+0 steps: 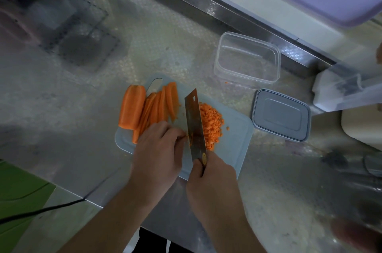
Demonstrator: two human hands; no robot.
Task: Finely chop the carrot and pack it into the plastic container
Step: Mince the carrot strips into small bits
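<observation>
While no writing can be read anywhere, the carrot strips (154,109) lie on the pale cutting board (235,133), their long way running from near the person toward the far wall, beside a thick carrot piece (132,107). The left hand (159,149) has curled fingers pressing on the strips by the blade. The right hand (213,176) grips the knife (195,126) handle tight. Chopped bits (211,124) sit in a heap right of the blade. The clear container (248,58) stands open behind the board, its grey lid (281,114) nearby.
</observation>
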